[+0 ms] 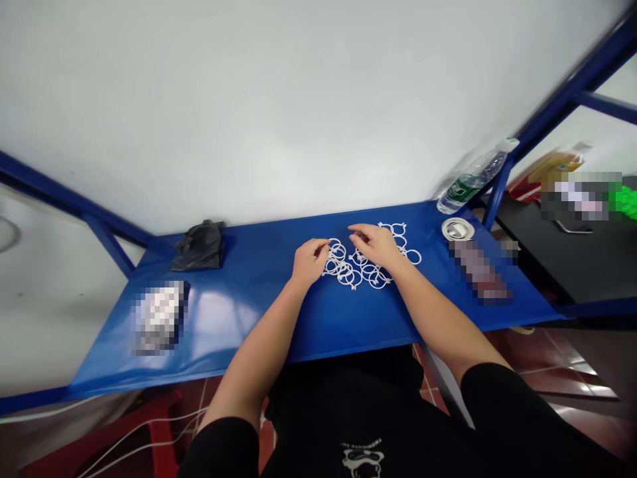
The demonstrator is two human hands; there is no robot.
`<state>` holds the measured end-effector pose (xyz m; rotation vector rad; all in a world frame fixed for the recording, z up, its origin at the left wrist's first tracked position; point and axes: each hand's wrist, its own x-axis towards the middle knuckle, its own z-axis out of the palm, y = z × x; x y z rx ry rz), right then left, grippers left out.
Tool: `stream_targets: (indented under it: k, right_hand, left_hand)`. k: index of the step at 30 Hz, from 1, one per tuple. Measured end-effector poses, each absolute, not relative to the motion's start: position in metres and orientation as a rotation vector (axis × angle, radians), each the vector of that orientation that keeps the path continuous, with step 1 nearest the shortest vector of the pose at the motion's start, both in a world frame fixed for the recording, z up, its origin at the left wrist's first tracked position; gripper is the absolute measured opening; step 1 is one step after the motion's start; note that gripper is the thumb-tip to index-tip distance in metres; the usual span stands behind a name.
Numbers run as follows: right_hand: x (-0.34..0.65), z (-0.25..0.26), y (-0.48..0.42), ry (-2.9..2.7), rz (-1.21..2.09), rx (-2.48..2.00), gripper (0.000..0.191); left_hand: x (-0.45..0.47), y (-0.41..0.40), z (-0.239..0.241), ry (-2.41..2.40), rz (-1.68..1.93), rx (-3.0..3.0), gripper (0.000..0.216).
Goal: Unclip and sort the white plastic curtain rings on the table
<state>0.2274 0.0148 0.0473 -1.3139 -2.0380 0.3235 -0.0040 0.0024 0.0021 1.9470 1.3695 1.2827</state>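
Several white plastic rings with small clip-like ends lie in a loose, overlapping heap on the blue tabletop. My left hand is at the heap's left side, its fingers curled together. A white ring meets those fingertips and appears pinched in them. Over the upper right part of the heap is my right hand, its index finger stretched out and the thumb a little apart. Nothing shows between those fingers. Some rings are hidden under the right hand and wrist.
A black plastic bag and a blurred-out item lie at the left. At the right are a water bottle leaning by the wall, a coiled white cable and a blurred dark object. Blue frame bars border both ends.
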Motion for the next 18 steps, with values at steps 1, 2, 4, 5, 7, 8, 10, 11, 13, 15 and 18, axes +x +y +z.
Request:
stream_targets:
  k: [1,2,4,5,7,8,10,11,13,15,18]
  right_hand:
    - [0.228,0.047,0.016,-2.041,0.325,-1.314,0.033]
    - [0.228,0.046,0.016,-2.051,0.324,-1.314,0.032]
    - [0.228,0.044,0.018,-2.085,0.321,-1.310,0.031]
    - [0.227,0.043,0.019,-2.106,0.318,-1.305,0.030]
    - [0.226,0.039,0.021,-2.146,0.311,-1.283,0.028]
    - [0.225,0.038,0.021,-2.162,0.309,-1.269,0.028]
    - [0.224,0.036,0.022,-2.185,0.310,-1.241,0.028]
    - [0.224,0.035,0.023,-2.198,0.313,-1.228,0.029]
    - [0.227,0.035,0.026,-2.234,0.317,-1.211,0.033]
    - [0.237,0.037,0.030,-2.258,0.312,-1.259,0.043]
    - [0.265,0.040,0.037,-2.184,0.310,-1.504,0.066]
  left_hand:
    - [-0.004,0.003,0.003,1.369,1.284,1.979,0.018]
    - [-0.004,0.003,0.004,1.374,1.279,2.011,0.016]
    - [-0.005,0.004,0.006,1.391,1.249,2.067,0.014]
    - [-0.005,0.005,0.006,1.397,1.231,2.088,0.014]
    - [-0.005,0.006,0.005,1.402,1.196,2.121,0.014]
    - [-0.005,0.006,0.005,1.400,1.176,2.134,0.015]
    - [-0.005,0.006,0.004,1.398,1.120,2.157,0.017]
    - [-0.004,0.006,0.004,1.400,1.088,2.167,0.018]
    - [-0.003,0.006,0.004,1.400,1.044,2.181,0.018]
    - [-0.004,0.005,0.004,1.406,1.060,2.185,0.018]
    - [-0.010,0.002,0.008,1.428,1.081,2.224,0.022]
